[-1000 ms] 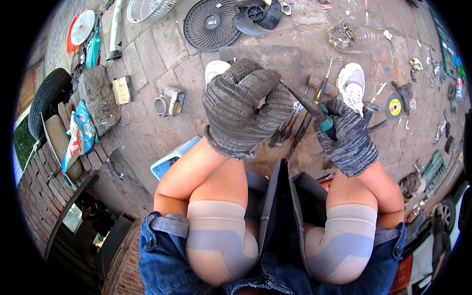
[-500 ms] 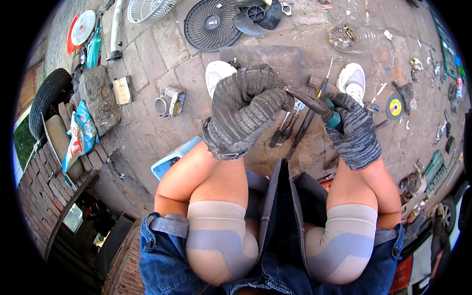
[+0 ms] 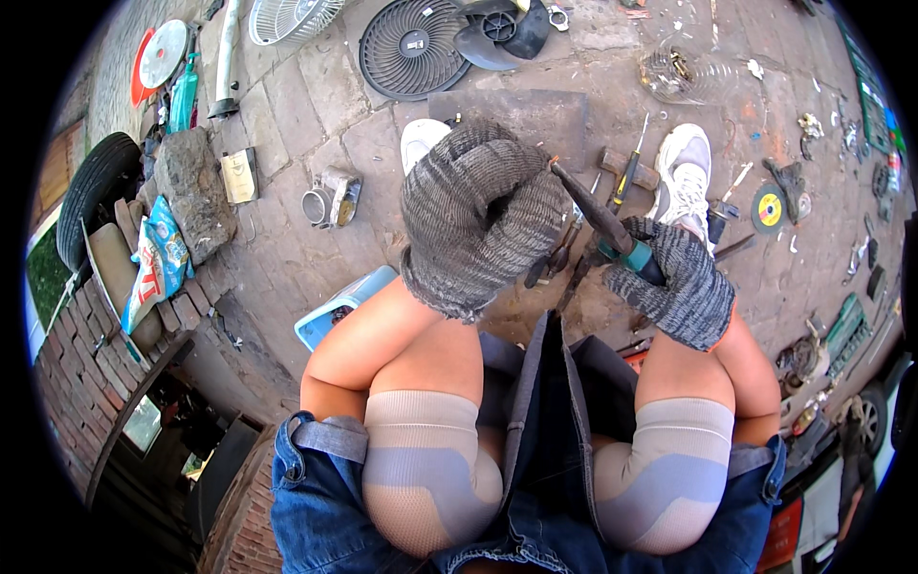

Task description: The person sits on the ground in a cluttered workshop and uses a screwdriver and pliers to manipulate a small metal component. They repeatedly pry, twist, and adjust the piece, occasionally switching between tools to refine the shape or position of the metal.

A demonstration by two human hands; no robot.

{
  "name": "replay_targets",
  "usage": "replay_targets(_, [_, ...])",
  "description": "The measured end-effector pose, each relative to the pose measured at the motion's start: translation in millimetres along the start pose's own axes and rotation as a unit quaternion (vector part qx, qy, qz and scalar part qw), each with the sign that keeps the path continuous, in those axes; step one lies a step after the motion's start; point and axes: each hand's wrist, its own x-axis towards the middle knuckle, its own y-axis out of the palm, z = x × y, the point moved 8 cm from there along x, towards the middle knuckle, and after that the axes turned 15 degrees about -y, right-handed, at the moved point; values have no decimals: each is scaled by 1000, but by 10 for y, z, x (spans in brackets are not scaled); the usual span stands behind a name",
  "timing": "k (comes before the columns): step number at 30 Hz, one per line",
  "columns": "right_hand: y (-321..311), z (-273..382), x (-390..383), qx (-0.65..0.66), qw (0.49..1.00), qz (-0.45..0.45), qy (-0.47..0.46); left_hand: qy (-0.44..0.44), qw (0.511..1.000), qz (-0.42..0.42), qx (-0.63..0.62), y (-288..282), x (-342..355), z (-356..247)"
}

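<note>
My right hand [image 3: 681, 285], in a grey knitted glove, is closed round the teal-and-black handles of a pair of long-nosed pliers [image 3: 602, 220]. The dark jaws slant up and left, and their tip reaches the fingers of my left hand [image 3: 483, 215]. That hand wears the same kind of glove and is curled closed; whatever it grips is hidden by the fingers. A tiny orange-brown bit shows at the pliers' tip. Below the pliers lies a hammer [image 3: 643, 175], with a yellow-and-black screwdriver [image 3: 626, 180] across it and other tools partly covered by my hands.
A dark flat plate [image 3: 535, 110] lies between my shoes. Beyond it are a black fan grille [image 3: 402, 57] and fan blades [image 3: 502, 38]. A clear plastic container [image 3: 684, 75] stands far right, a cutting disc [image 3: 768, 208] right, a metal part [image 3: 332, 198] left, a blue tub [image 3: 335, 311] by my leg.
My left hand has turned, its curled fingers now facing more to the right. My right hand has moved slightly down and left, tilting the pliers more steeply; their tip stays at the left fingers.
</note>
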Motion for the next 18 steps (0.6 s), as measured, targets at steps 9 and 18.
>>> replay_targets(9, [87,-122,-73,45,997,37,47,-170,967,88,-168,100,-72,259])
replay_targets(18, [-53,13,-1,-48,998,19,41,-179,959,120,-184,136,-44,233])
